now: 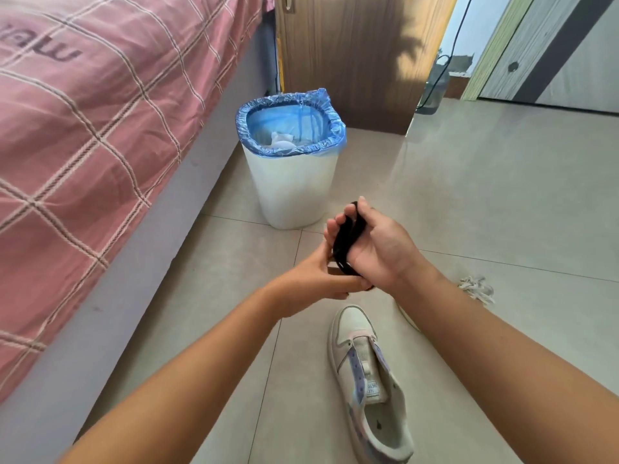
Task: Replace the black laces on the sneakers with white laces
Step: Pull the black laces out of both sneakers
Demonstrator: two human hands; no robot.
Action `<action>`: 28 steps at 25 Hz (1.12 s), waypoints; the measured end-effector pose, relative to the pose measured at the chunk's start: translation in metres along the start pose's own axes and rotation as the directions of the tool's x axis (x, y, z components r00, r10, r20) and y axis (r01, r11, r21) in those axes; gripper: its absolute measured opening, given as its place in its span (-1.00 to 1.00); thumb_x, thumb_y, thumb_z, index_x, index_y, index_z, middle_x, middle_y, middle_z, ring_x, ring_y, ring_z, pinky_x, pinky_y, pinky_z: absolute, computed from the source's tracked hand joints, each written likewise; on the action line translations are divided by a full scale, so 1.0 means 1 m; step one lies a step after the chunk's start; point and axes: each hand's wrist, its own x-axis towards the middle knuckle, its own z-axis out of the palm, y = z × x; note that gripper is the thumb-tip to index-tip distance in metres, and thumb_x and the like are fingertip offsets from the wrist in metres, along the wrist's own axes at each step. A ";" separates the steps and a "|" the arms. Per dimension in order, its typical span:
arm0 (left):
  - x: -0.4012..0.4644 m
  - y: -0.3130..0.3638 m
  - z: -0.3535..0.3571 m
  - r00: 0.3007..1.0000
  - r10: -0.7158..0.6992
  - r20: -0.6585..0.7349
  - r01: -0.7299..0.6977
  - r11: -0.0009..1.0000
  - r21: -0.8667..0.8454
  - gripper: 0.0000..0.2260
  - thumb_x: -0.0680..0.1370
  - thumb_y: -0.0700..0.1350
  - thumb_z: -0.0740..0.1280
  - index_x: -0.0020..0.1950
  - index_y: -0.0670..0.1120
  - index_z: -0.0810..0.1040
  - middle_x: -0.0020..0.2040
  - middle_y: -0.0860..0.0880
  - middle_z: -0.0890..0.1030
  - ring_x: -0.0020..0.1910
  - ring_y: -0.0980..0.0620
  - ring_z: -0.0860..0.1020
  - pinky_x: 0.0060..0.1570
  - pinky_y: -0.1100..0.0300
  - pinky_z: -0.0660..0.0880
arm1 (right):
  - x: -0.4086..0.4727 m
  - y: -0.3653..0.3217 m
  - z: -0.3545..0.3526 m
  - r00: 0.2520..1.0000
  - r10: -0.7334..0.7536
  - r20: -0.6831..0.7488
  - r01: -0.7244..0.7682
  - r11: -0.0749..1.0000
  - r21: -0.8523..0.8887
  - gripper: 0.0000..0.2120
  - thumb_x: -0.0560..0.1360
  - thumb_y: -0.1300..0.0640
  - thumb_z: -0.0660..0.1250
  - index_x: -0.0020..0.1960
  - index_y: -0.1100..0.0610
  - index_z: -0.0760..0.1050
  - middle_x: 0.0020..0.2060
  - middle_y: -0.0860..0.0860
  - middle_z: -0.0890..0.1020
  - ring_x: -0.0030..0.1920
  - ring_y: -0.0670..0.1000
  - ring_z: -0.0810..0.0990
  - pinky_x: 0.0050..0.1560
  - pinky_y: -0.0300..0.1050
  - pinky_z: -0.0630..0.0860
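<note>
Both hands are meeting above the floor (469,202), just in front of a white bin (291,192) lined with a blue bag (258,112). The right hand (382,249) is gripping a bundle of black laces (345,242), with the loops wrapping across its palm and its fingers (335,229) partly curling round them. The left hand (318,276) is pinching the lower end of the same bundle, its fingertips touching the right hand's heel. One white sneaker (365,373) is lying on the tiles below the hands, toe pointing away, its eyelets showing no lace. White laces (475,289) are lying in a loose heap on the floor to the right, partly hidden behind the right forearm. Left of the bin, a bed (100,128) with a pink checked cover is running along the frame.
</note>
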 end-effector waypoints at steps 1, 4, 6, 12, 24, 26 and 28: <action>0.002 -0.004 0.006 1.000 0.008 -0.016 -0.009 0.995 -0.104 -0.67 0.46 -0.20 0.42 0.16 0.03 0.47 0.05 -0.01 0.60 0.05 -0.02 0.59 0.13 0.05 0.54 | 0.001 -0.001 0.003 1.000 -0.019 -0.002 0.019 1.000 0.006 -0.67 0.63 0.07 0.09 -0.22 0.20 0.43 -0.36 0.05 0.45 -0.25 0.02 0.51 0.02 -0.11 0.46; 0.005 -0.012 0.008 0.994 -0.036 -0.107 -0.001 0.945 -0.328 -0.94 0.57 -0.28 0.26 -0.01 -0.23 0.52 -0.11 -0.17 0.61 -0.13 -0.01 0.64 -0.02 0.14 0.59 | 0.005 -0.011 -0.010 0.992 -0.122 -0.020 0.120 0.989 -0.090 -0.76 0.62 0.14 0.13 -0.09 0.20 0.51 -0.28 0.05 0.51 -0.14 0.01 0.55 0.15 -0.07 0.45; 0.006 -0.009 -0.001 0.966 -0.069 -0.249 -0.064 0.870 -0.489 -0.89 0.58 -0.34 0.18 -0.04 -0.26 0.50 -0.15 -0.16 0.59 -0.27 0.07 0.65 -0.20 0.27 0.60 | 0.002 -0.011 -0.028 0.975 -0.220 -0.037 0.184 0.884 -0.430 -0.83 0.59 0.18 0.21 -0.01 0.17 0.57 -0.22 -0.01 0.57 -0.08 -0.06 0.56 0.15 -0.12 0.45; 0.019 0.004 -0.008 0.834 -0.106 -0.542 -0.227 0.829 -0.511 -0.84 0.57 -0.36 0.20 0.00 -0.17 0.54 -0.13 -0.14 0.62 -0.24 -0.01 0.64 -0.26 0.29 0.59 | -0.007 0.031 -0.026 0.998 0.058 0.030 -0.037 0.879 -0.476 -0.76 0.58 0.03 0.20 0.14 0.13 0.51 -0.04 0.00 0.62 0.00 0.05 0.58 -0.04 0.03 0.55; 0.107 0.076 -0.143 0.496 -0.370 -0.785 0.012 0.907 -0.420 -0.44 0.43 0.05 0.37 0.33 -0.09 0.24 0.33 -0.06 0.26 0.18 -0.15 0.41 -0.10 -0.18 0.58 | 0.079 -0.044 0.026 0.986 -0.097 -0.137 0.008 0.840 -0.542 -0.94 0.52 0.37 0.27 -0.12 0.28 0.47 -0.26 0.09 0.51 -0.37 -0.03 0.46 -0.46 -0.40 0.48; 0.124 0.071 -0.154 0.611 -0.438 -0.660 -0.005 0.831 -0.556 -0.43 0.40 -0.12 0.38 0.36 -0.02 0.23 0.35 -0.06 0.28 0.20 -0.20 0.40 -0.32 -0.22 0.58 | 0.089 -0.059 0.039 0.976 -0.210 -0.056 0.113 0.709 -0.696 -0.96 0.46 0.40 0.35 -0.09 0.32 0.52 -0.32 0.10 0.54 -0.43 -0.06 0.51 -0.43 -0.39 0.48; 0.128 0.062 -0.145 0.615 -0.415 -0.671 -0.108 0.799 -0.592 -0.40 0.44 -0.22 0.34 0.40 0.05 0.19 0.31 -0.10 0.30 0.15 -0.22 0.45 -0.40 -0.20 0.57 | 0.100 -0.074 0.056 0.944 -0.331 0.008 0.213 0.589 -0.780 -0.86 0.42 0.37 0.41 -0.07 0.30 0.49 -0.32 0.12 0.56 -0.42 -0.03 0.52 -0.41 -0.33 0.52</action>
